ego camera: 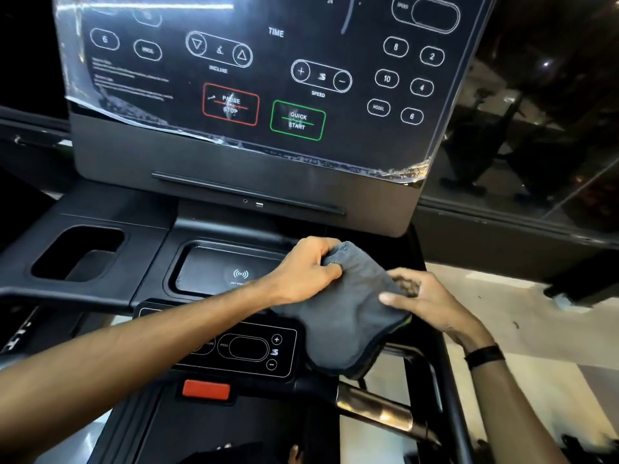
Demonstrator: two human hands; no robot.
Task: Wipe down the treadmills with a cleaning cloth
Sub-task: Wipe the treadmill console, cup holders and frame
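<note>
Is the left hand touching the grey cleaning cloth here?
Touching. The head view shows the left hand with fingers curled into the top edge of the grey cleaning cloth, bunching it.

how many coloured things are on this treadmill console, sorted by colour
Red: 2, the PAUSE STOP button outline and the red safety tab
Green: 1, the QUICK START button outline
Grey: 1, the cleaning cloth
Total: 4
</note>
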